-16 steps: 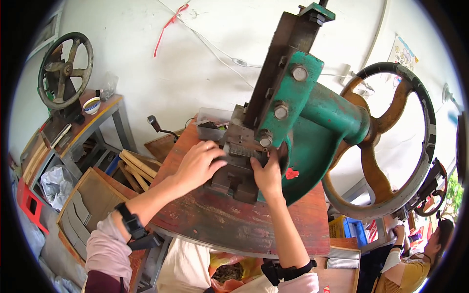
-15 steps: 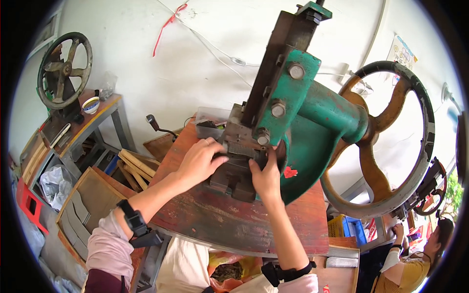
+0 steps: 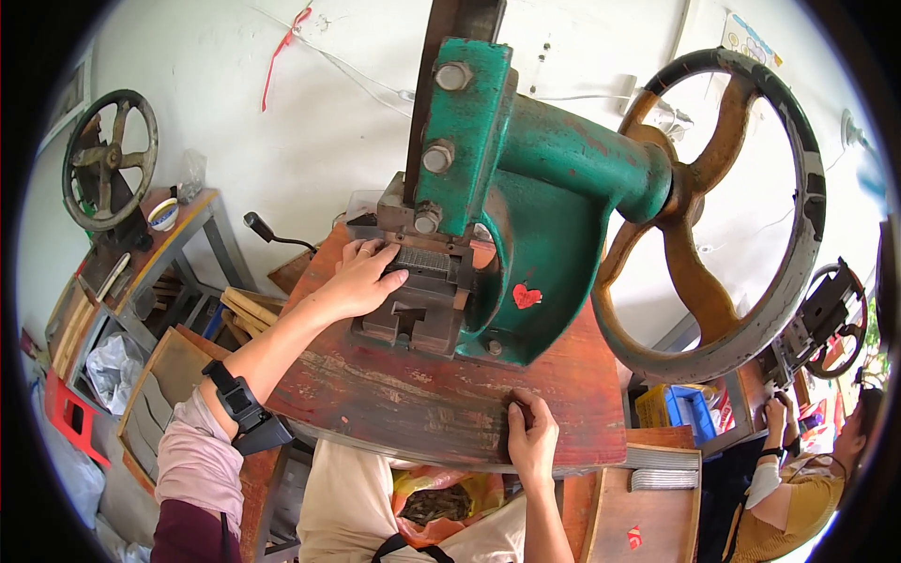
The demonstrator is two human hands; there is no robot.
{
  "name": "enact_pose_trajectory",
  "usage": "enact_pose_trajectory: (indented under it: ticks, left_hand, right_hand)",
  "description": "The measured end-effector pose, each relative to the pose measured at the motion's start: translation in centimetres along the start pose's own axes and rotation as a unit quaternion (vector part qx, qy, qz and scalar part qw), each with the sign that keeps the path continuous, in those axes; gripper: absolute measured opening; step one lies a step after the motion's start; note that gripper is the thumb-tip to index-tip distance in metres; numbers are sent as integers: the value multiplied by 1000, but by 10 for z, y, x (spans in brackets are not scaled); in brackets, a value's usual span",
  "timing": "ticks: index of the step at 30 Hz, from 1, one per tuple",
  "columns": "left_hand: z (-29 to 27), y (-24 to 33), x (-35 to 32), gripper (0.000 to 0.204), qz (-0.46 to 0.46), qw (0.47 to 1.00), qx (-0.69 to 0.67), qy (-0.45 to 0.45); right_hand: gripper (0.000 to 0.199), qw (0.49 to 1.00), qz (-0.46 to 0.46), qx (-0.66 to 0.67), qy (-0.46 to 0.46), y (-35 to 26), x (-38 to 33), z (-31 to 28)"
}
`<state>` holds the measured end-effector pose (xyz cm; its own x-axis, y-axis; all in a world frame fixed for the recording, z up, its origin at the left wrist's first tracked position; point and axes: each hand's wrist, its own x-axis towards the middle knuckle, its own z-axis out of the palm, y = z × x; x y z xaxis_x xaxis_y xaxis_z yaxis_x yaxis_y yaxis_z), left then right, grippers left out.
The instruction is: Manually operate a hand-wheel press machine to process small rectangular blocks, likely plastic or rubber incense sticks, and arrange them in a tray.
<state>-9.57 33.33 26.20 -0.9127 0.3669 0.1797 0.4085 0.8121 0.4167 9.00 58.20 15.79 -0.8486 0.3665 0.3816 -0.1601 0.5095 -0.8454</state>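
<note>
Left hand (image 3: 357,284), thumb and fingers apart, touches the ridged die (image 3: 427,260) on the green press (image 3: 554,249), best kept clear of its ram (image 3: 455,21). Right hand (image 3: 533,437) curls before the press, grip unclear.

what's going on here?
A person is at a green press with a large handwheel, mounted on a worn red-brown table. Their left hand is at the left end of a ridged metal plate in the press. Their right hand, loosely curled, is at the table's front edge, away from the plate; whether it holds anything is unclear. Another person is at the far right.
</note>
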Motion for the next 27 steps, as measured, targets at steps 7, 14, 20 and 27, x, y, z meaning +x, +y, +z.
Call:
enact_pose_trajectory:
  ticks: [7, 14, 20, 27]
  left_hand:
    - [3, -6, -1, 56, -3, 998, -47, 40]
    - [1, 0, -2, 55, -8, 998, -20, 56]
    - [5, -5, -1, 54, -3, 996, -48, 73]
    - [10, -15, 4, 54, -23, 985, -162, 60]
  right_hand:
    - [15, 1000, 2, 18, 11, -6, 0, -6]
    - [15, 1000, -6, 18, 6, -3, -1, -4]
    - [14, 1000, -25, 0, 12, 0, -3, -1]
    - [15, 999, -26, -15, 16, -3, -3, 1]
